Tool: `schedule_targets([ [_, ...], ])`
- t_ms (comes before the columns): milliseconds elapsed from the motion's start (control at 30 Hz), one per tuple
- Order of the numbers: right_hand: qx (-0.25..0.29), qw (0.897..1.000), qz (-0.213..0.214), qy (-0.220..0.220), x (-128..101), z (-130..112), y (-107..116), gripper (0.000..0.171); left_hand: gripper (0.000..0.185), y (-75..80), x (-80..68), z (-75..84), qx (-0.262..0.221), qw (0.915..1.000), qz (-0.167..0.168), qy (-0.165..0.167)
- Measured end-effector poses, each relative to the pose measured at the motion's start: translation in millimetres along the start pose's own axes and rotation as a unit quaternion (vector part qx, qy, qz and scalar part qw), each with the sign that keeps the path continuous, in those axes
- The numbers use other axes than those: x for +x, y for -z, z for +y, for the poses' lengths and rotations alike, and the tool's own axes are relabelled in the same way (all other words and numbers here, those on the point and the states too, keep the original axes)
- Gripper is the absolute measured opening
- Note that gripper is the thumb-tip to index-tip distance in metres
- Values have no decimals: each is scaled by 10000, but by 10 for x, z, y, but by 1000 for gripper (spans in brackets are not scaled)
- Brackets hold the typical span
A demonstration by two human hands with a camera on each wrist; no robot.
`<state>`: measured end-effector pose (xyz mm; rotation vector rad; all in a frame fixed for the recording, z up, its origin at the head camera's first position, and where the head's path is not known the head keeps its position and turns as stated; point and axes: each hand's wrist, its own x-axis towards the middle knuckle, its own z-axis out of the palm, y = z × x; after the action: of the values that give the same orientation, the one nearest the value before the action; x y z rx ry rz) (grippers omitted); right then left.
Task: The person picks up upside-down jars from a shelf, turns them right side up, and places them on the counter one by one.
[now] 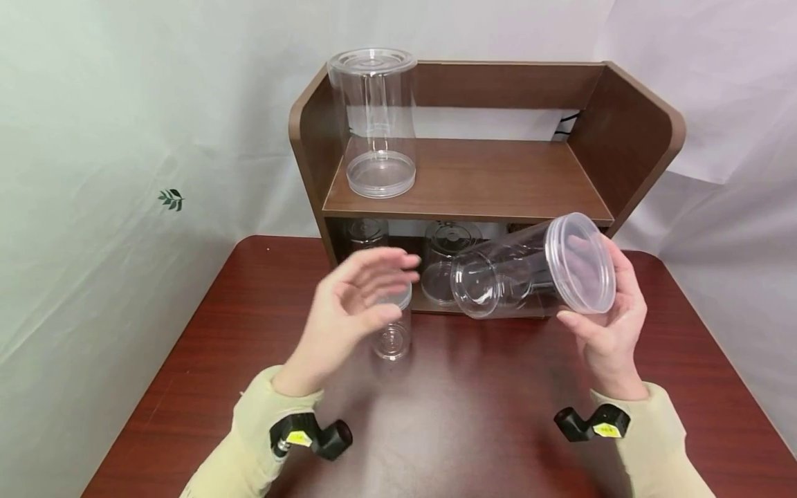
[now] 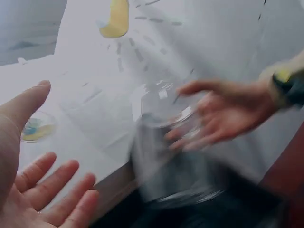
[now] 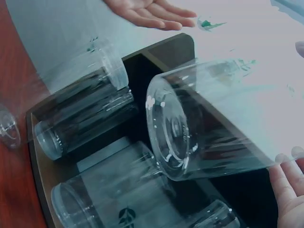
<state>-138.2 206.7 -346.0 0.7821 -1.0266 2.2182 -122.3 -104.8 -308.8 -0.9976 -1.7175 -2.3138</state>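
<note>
Dark red tabletop (image 1: 187, 387), pale sheet draped behind, brown 2-tier wooden shelf (image 1: 473, 183) sitting at 12 o'clock. Right hand (image 1: 607, 325) cradling a big clear jar (image 1: 529, 273) tipped on its side at about 2 o'clock, fingers curled round the lidded end only, base end poking out toward the middle with nothing under it. Left hand (image 1: 351, 297) spread, fingers relaxed, gripping nothing, hovering right over a small clear jar (image 1: 392, 332) standing on the table. Risky bit, probably: slick plastic held 1-handed at the lid rim, so could easily roll out of the palm and bounce. Could also clip the shelf's front edge or knock the jars in the lower tier (image 1: 445, 266) at 12. Tall jar (image 1: 376, 121) up top at 11 looks wobbly too if the shelf takes a bump. Small jar likely to topple with a careless swipe from that left hand.
</note>
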Motion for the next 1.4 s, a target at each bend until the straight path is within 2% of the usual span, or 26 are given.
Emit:
schedule_targets([
  [100,44,9993,-310,-211,-29,21,40,95,57,153,57,84,419,9948,646,-669],
  [233,-53,9968,-632,-482,-69,55,92,95,54,361,100,128,844,9746,1706,-1182],
  [367,-251,9935,-862,-698,-103,87,134,94,55,556,139,107,1220,9466,2649,-1373],
  [467,-415,9903,-970,-909,-127,114,158,93,58,657,173,76,1867,9267,3035,-1193],
  [533,-615,9870,-1002,-1093,-143,138,169,92,62,705,194,46,2398,9160,3079,-929],
  [633,-1027,9799,-1072,-1334,-174,198,181,91,67,761,219,-19,2999,9054,2957,-538],
  [733,-1533,9685,-1164,-1581,-223,286,202,93,69,857,245,-149,3287,9015,2797,-319],
  [800,-1949,9564,-1193,-1821,-272,358,223,93,68,959,263,-269,3336,9024,2714,-275],
  [900,-2441,9367,-1267,-2167,-350,471,247,94,59,1094,287,-407,3505,8989,2612,-299],
  [1000,-2710,9233,-1355,-2360,-412,579,243,92,49,1139,314,-441,3751,8913,2511,-417],
  [1133,-2854,9138,-1452,-2498,-457,690,202,90,46,1138,334,-436,3907,8864,2430,-505],
  [1267,-2784,9101,-1541,-2655,-471,773,159,90,46,1134,326,-424,3987,8843,2381,-482],
  [1400,-2600,9078,-1734,-2798,-469,858,101,92,45,1157,325,-415,3978,8869,2297,-494],
])
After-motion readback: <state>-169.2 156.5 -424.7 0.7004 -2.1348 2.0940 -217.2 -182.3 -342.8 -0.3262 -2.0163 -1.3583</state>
